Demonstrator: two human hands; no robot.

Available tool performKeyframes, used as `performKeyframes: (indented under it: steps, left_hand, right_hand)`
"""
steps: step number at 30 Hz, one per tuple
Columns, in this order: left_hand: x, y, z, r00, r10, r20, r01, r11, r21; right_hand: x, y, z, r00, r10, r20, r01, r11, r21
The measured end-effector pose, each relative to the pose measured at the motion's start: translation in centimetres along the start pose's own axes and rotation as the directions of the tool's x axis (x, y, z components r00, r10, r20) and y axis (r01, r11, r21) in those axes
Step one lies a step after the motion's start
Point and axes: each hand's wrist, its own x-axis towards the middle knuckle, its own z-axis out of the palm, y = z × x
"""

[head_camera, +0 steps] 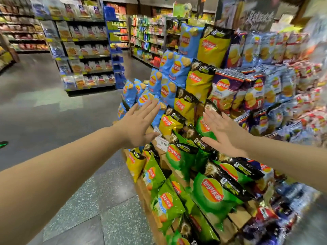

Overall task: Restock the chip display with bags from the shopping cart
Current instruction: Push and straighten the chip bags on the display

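Reaching out flat: left hand (139, 125) with fingers straight, tips at a blue chip bag (146, 98); right hand (223, 131) spread on a green chip bag (205, 126) in the display.

Grey speckled floor (53, 106), stocked bg shelves (83, 50) w/ aisles.

Both forearms are bare, with no sleeve in view. The left hand (139, 124) and right hand (223, 133) wear no gloves. Neither wrist carries a watch or band
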Motion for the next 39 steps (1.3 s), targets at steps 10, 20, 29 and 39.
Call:
performKeyframes:
  steps: [10,20,29,39]
  left_hand:
    - [9.3,-8.1,3.5,0.958,0.282,-0.056,-0.281,0.959,0.024]
    - [23.9,-15.9,3.7,0.898,0.438,-0.053,-0.434,0.898,0.069]
    - [32.8,-11.1,9.3,0.758,0.653,0.002,-0.653,0.757,0.011]
    - [39.7,-3.5,13.4,0.532,0.844,0.063,-0.844,0.535,-0.030]
  right_hand:
    - [6.0,0.9,3.3,0.972,0.164,0.168,-0.168,0.986,0.012]
    - [13.9,4.7,4.7,0.906,0.377,0.194,-0.390,0.920,0.033]
    - [12.0,5.8,7.7,0.737,0.581,0.344,-0.610,0.792,-0.033]
    - [13.8,3.1,11.0,0.542,0.772,0.332,-0.822,0.569,0.019]
